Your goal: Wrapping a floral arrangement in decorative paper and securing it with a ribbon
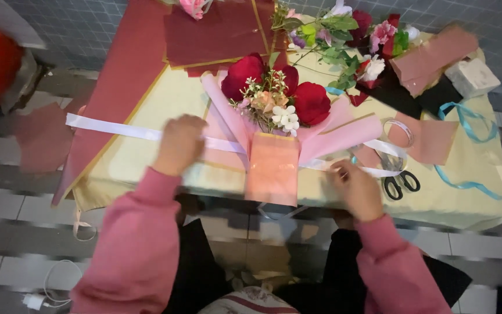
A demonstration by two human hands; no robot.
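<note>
While the table point(164, 99) carries the bouquet point(274, 116) with its stem end toward me, I see the white ribbon point(117, 131) running crosswise under it. My left hand point(179, 144) is curled shut on the ribbon; my right hand point(358, 189) pinches its other end, just beside the scissors point(399, 180).

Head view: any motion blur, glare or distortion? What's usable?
Head view: light is soft and even, with no hard shadows or glare; the whole frame is smeared by motion, worst on the floor tiles; the left hand, right hand and white ribbon have soft edges; the bouquet reads clearly enough; table edges bow slightly from the wide lens.
</note>
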